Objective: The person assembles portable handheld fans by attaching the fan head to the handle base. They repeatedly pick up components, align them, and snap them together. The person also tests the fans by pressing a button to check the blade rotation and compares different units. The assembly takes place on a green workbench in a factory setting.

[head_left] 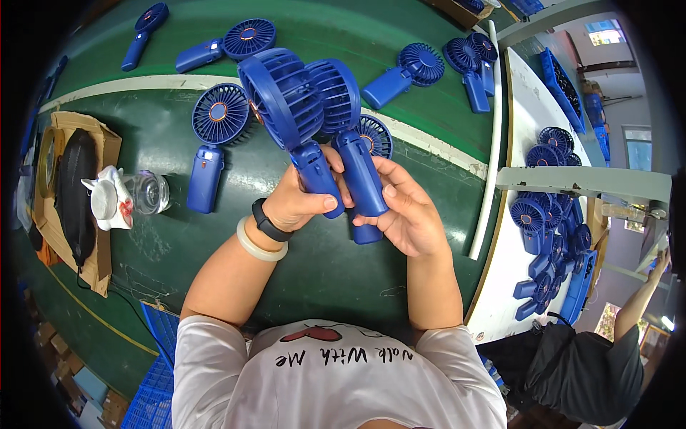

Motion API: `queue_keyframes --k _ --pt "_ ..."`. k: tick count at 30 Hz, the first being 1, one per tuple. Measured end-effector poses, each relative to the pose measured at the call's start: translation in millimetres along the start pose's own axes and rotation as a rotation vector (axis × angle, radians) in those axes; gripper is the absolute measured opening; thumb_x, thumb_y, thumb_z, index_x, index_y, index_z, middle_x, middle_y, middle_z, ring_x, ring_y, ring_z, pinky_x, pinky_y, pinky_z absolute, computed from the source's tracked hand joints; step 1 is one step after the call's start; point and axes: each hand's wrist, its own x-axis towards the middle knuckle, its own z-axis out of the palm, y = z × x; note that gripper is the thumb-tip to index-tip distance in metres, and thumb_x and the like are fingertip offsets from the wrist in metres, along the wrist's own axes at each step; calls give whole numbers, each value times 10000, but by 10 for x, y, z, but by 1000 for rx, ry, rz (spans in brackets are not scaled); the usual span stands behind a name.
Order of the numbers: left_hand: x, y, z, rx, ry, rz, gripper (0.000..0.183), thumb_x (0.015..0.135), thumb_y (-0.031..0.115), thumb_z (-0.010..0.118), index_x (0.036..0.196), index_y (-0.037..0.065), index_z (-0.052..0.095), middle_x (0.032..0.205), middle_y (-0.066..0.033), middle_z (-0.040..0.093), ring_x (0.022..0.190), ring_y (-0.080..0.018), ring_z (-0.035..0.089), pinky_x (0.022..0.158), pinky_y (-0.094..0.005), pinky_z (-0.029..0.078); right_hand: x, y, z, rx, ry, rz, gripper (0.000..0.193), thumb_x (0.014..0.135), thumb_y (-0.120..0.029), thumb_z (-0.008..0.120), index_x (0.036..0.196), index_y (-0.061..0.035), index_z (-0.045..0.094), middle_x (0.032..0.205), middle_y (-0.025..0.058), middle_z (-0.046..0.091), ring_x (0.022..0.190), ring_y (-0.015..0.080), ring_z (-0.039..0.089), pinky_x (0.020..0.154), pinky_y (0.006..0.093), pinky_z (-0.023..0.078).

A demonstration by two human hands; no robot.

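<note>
My left hand (291,201), with a black wristband and a pale bangle on its wrist, is closed around the handle of a blue handheld fan (280,100). In my right hand (413,214) is a second blue handheld fan (363,179), gripped by its handle. Both are held upright, heads away from me, with the cages overlapping. Behind them a third fan (367,234) shows only part of its head and its handle end; whether a hand touches it I cannot tell. Left of my hands, another fan (206,179) lies on the green table, its orange-ringed centre facing up.
Several fans lie on the green belt (314,28) beyond the pale strip. On the left are a clear jar (151,193), a white figurine (111,200) and a cardboard box (100,250) holding a black pouch. A white table (493,286) with piled fans stands right, near another person (586,365).
</note>
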Motion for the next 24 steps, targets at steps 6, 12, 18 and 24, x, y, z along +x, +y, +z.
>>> queue_keyframes --k 6,12,18,24 --pt "19 -14 2 38 -82 38 383 691 156 751 961 110 484 1270 -188 453 813 -201 591 705 -332 506 14 1 -84 108 -81 71 561 874 -143 588 1343 -17 305 1121 143 523 1018 214 558 777 307 510" --pt "54 -7 -1 173 -90 82 352 694 184 754 920 103 496 1309 -229 415 1012 -277 563 750 -351 514 44 56 -93 74 -75 117 693 797 -107 681 1353 16 285 1124 134 524 1009 201 555 791 292 487" --pt "86 41 94 186 -76 113 355 679 162 755 919 101 502 1274 -204 431 1006 -266 570 724 -343 533 45 34 -118 66 -83 145 742 785 -103 695 1372 25 261 1110 124 534 992 190 554 789 296 484" --pt "54 -1 52 136 -56 49 440 677 188 769 1002 102 486 1311 -217 411 810 -197 587 643 -290 505 68 18 -162 193 -129 124 758 777 -115 699 1368 41 250 1109 129 532 928 183 562 757 288 487"
